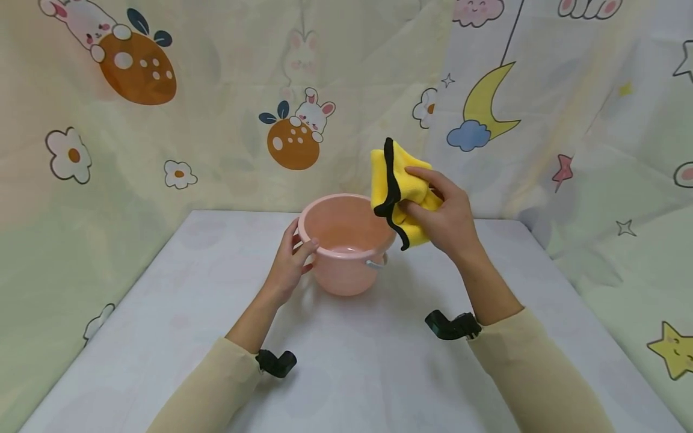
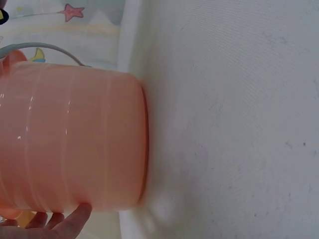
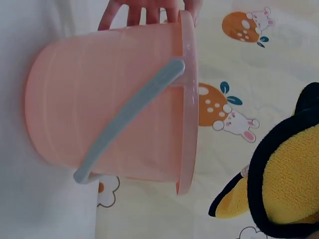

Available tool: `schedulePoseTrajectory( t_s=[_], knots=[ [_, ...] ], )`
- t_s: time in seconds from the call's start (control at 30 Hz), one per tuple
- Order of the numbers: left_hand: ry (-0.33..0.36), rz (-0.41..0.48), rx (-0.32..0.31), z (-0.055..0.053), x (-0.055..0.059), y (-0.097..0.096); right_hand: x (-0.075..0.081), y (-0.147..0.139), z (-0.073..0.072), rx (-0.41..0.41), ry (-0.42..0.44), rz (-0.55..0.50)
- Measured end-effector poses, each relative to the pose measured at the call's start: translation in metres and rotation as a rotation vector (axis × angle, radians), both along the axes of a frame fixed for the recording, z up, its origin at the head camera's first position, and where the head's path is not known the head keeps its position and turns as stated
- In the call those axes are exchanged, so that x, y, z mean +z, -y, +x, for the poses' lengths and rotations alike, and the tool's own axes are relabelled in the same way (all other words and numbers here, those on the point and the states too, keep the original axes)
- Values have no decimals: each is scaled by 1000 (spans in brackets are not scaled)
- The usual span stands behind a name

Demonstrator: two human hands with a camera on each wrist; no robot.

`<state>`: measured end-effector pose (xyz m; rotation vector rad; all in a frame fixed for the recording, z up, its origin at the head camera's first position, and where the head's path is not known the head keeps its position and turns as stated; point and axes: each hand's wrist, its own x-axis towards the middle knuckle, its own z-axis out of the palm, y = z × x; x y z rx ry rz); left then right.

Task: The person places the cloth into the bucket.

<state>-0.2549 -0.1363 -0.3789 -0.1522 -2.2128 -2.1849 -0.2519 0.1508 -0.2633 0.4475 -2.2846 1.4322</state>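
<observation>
A pink plastic bucket [image 1: 346, 279] stands upright on the white table, its opening upward. My left hand [image 1: 287, 264] grips its left side, with the thumb at the rim and the fingers along the outer wall. In the right wrist view, the bucket's grey handle [image 3: 130, 117] hangs down against the side. My right hand [image 1: 452, 219] pinches a folded yellow cloth [image 1: 414, 187] with black edging, held in the air above and beside the bucket's right rim. The right wrist view shows only part of the cloth [image 3: 294, 179]. The bucket's inner floor is only partly visible.
The white table [image 1: 368, 367] spreads around the bucket toward me and to both sides. Behind it and at the sides hangs a pale printed curtain [image 1: 227, 132] with rabbits, flowers and a moon. Each wrist carries a small black camera [image 1: 453, 325].
</observation>
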Motion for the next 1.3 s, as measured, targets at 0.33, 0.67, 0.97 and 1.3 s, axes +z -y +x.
schedulePoseTrajectory(
  t_s=[0.33,0.67,0.97,1.3],
  knots=[
    [-6,9,-9,2,0,0,-5,24,-17,91,61,-25],
    [7,-35,9,0,0,-1,-26,46,-34,119,113,86],
    [15,-61,18,1,-2,-2,-39,57,-41,109,149,193],
    [21,-77,40,-1,-2,-2,-36,68,-45,126,195,385]
  ],
)
